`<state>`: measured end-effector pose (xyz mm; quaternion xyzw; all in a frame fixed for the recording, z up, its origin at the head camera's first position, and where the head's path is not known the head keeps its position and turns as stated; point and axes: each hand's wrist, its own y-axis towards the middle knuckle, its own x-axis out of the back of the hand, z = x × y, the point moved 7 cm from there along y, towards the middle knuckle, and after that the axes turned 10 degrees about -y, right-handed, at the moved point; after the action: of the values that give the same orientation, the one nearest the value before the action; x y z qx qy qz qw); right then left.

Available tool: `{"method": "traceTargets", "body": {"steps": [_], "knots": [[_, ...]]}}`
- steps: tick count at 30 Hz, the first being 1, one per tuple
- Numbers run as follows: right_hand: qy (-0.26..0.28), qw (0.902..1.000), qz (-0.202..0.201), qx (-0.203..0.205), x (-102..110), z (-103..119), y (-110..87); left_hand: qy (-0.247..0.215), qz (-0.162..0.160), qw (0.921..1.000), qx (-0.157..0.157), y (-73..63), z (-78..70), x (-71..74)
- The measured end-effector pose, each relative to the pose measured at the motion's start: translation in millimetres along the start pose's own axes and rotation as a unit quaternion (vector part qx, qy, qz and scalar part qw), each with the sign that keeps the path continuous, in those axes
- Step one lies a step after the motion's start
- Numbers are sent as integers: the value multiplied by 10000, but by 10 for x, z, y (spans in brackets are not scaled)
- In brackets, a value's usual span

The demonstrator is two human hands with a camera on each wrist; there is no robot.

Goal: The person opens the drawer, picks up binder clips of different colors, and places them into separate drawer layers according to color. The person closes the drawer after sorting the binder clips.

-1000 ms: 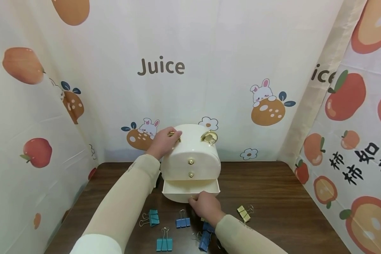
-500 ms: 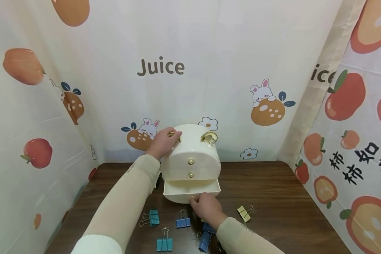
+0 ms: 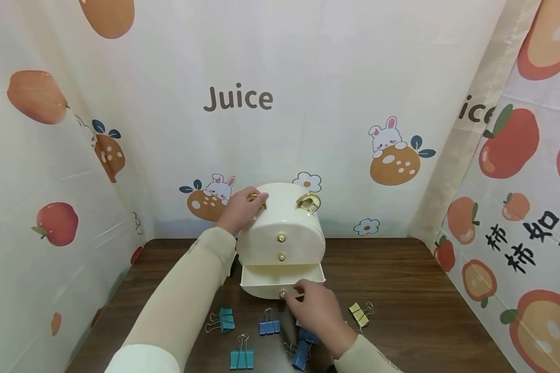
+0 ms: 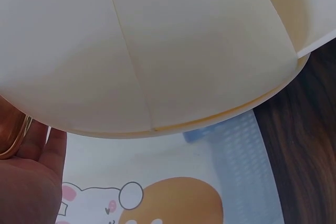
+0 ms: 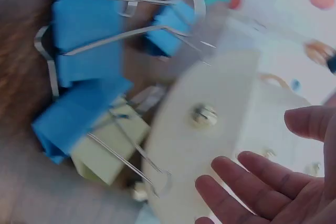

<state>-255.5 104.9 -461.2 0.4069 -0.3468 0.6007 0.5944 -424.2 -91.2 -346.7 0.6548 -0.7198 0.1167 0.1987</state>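
A cream cabinet (image 3: 280, 220) stands on a dark wooden surface (image 3: 392, 290), its bottom drawer (image 3: 261, 291) out, plain cream inside. The left hand (image 3: 240, 208) grips its left gold handle (image 3: 252, 197); the right hand (image 3: 318, 310), fingers loosely parted, is just beside the drawer knob (image 3: 282, 295). Binder clips (image 3: 269, 327) lie in front. The backdrop (image 3: 317, 129) reads "Juice".

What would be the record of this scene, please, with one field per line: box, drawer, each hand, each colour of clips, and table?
Box: white, rounded top
Drawer: lowest one, pulled out, gold knob on its front
Left hand: grips the left gold handle
Right hand: fingers spread, beside the knob, not holding it
Teal clips: two, apart
Blue clips: one alone before the drawer; others clustered near the right hand, count unclear
Yellow clips: one right of the right hand, another against the blue cluster
Table: dark, wood-grained
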Motion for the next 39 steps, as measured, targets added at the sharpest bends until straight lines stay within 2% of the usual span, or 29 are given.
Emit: {"method": "traceTargets", "body": {"steps": [5, 10, 16, 20, 29, 33, 39], "knots": [[422, 9983, -306, -253, 260, -149, -83, -2, -28, 10000, -83, -6, -10, 6], [369, 9954, -638, -611, 496, -419, -152, -2, -41, 9999, -126, 9, 7, -3], [343, 9940, -655, -801, 785, -713, -186, -47, -47, 9999, -117, 14, 4, -2], [159, 9953, -576, -766, 897, -843, -170, -26, -97, 9999, -113, 15, 13, 16], [-615, 9955, -481, -529, 903, -1173, -137, -71, 8, 10000, -39, 39, -1, -55], [-923, 9943, -320, -422, 818, -1248, -95, -14, -16, 10000, -61, 43, 0, -47], [-1109, 9929, 35, -427, 629, -1314, 30, -75, -49, 10000, -5, 25, 26, -9]]}}
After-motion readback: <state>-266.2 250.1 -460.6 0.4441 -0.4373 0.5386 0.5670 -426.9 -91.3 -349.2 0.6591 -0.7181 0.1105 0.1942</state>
